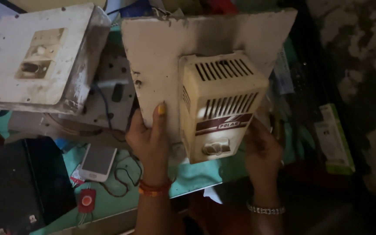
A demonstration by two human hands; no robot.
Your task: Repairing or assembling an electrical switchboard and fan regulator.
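Observation:
A dirty white board [162, 48] carries a cream vented regulator box [220, 104] with a knob near its lower end. I hold it tilted up above the table. My left hand [149, 139] grips the board's lower left edge, thumb on the front face. On the lower right side, my right hand [262, 148] grips beneath the cream box, fingers partly hidden behind it.
A second white switch board [35, 56] lies at the upper left on other boards. A white phone [97, 162], a small red button device [86, 201] with wires and a black case [18, 187] lie on the green table [188, 178]. A green-white carton [335, 139] sits right.

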